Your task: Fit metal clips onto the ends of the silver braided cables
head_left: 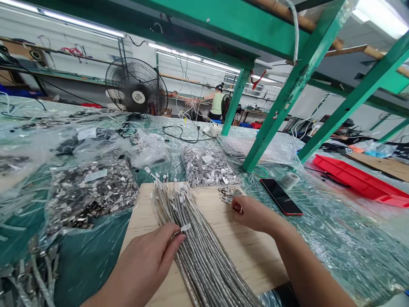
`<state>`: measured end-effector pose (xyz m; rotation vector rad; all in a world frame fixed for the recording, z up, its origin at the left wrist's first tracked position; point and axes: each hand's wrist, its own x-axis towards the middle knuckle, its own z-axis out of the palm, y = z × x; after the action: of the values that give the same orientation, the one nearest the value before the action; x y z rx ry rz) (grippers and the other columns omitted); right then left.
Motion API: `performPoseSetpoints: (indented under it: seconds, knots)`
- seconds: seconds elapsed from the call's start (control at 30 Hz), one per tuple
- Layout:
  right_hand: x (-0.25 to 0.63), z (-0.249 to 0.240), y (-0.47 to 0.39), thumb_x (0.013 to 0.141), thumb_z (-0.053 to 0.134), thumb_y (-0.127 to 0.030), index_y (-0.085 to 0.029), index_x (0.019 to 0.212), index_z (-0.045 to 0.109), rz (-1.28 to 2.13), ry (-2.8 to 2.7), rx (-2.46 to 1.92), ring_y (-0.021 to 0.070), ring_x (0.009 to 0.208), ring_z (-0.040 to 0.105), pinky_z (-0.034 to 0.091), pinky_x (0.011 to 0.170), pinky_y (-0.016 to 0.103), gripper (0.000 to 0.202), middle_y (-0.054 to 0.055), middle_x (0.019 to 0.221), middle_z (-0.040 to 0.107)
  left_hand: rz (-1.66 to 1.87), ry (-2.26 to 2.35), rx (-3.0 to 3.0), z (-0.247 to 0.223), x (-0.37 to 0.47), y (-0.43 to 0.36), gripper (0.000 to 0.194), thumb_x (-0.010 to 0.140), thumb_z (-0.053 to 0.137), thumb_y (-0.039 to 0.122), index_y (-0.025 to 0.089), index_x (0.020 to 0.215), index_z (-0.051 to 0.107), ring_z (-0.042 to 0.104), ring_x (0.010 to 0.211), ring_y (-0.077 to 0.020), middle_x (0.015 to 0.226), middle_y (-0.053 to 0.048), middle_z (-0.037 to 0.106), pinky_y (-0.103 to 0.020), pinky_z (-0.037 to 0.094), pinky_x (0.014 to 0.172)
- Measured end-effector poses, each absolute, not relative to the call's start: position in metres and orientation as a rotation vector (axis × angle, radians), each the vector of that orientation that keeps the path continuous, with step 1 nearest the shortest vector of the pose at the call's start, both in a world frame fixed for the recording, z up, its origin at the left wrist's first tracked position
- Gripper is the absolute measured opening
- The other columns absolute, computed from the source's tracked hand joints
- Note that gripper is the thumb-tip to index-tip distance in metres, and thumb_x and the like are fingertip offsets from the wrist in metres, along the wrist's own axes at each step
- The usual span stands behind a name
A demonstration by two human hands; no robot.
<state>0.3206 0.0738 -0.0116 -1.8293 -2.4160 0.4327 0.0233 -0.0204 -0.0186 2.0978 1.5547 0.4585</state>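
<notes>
Braided silvery cables (207, 251) spill right up to us at six o'clock, one long bundle angling across a pale wooden board (265, 260), its white-tipped ends fanned out near the board's far edge, toward seven. At seven o'clock, there's the left hand (153, 256), over the bundle's left side, thumb and forefinger pinched shut on a small piece (185, 228) with a whitish tip! Whether that piece joins a cable, I cannot tell. Swing round to between four and five: the right hand (252, 215), fingers curled in low at a little heap of metal pieces (228, 195) on the board, touching or just beside it. Anything gripped in those fingers? Cannot tell from here.

Out at four o'clock, a phone (281, 197) lies dark-screened, with a whitish roll (290, 181) just beyond it, and a red tray (361, 181) sits a shade past three. Over to between eight and nine, a clear bag (92, 192) bulges with metal bits; a second bag (209, 164) rests just below dial centre, past the board's far edge. Up at ten, a big black fan (137, 87); at twelve, well off, a co-worker (217, 102) in pale green.
</notes>
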Motion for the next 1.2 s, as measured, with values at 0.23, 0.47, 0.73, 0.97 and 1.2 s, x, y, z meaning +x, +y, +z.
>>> performPoseSetpoints:
  seconds: [0.23, 0.47, 0.73, 0.97, 1.2]
  knots:
    - [0.283, -0.002, 0.06, 0.081, 0.05, -0.013, -0.017, 0.098, 0.062, 0.619, -2.325, -1.612, 0.0142, 0.064, 0.053, 0.036, 0.057, 0.025, 0.021, 0.001, 0.074, 0.061, 0.536, 1.553, 2.343, -0.02, 0.022, -0.019, 0.036, 0.099, 0.028, 0.039, 0.025, 0.091, 0.06, 0.065, 0.079, -0.0205, 0.086, -0.002, 0.068, -0.027, 0.041, 0.067]
    - [0.226, 0.011, 0.036, 0.076, 0.07, -0.032, -0.016, 0.08, 0.062, 1.505, -1.545, -1.029, 0.0139, 0.064, 0.058, 0.047, 0.059, 0.027, 0.018, 0.0, 0.07, 0.06, 0.59, 1.574, 2.232, -0.018, 0.025, -0.025, 0.032, 0.098, 0.032, 0.04, 0.022, 0.077, 0.048, 0.057, 0.067, -0.0181, 0.071, 0.0, 0.06, -0.025, 0.033, 0.057]
    - [0.195, -0.028, 0.011, 0.07, 0.08, -0.033, -0.016, 0.083, 0.065, 1.735, -0.924, -0.843, 0.0132, 0.065, 0.063, 0.054, 0.063, 0.027, 0.026, 0.0, 0.072, 0.065, 0.719, 1.267, 1.751, -0.019, 0.033, -0.021, 0.041, 0.096, 0.033, 0.046, 0.02, 0.066, 0.041, 0.042, 0.064, -0.0139, 0.065, 0.003, 0.043, -0.022, 0.031, 0.058]
    - [0.201, -0.034, 0.009, 0.067, 0.083, -0.032, -0.015, 0.078, 0.065, 1.787, -0.89, -0.858, 0.0122, 0.064, 0.063, 0.054, 0.064, 0.026, 0.027, 0.0, 0.068, 0.067, 0.679, 1.152, 1.546, -0.022, 0.033, -0.012, 0.043, 0.094, 0.038, 0.05, 0.019, 0.063, 0.038, 0.03, 0.063, -0.0124, 0.064, 0.004, 0.031, -0.022, 0.027, 0.059]
    - [0.202, -0.034, 0.009, 0.068, 0.082, -0.033, -0.015, 0.078, 0.065, 1.799, -0.871, -0.869, 0.0138, 0.068, 0.065, 0.053, 0.065, 0.026, 0.027, 0.001, 0.07, 0.068, 0.654, 1.124, 1.479, -0.027, 0.03, -0.009, 0.046, 0.092, 0.04, 0.053, 0.019, 0.062, 0.041, 0.026, 0.06, -0.0121, 0.06, 0.005, 0.026, -0.024, 0.022, 0.056]
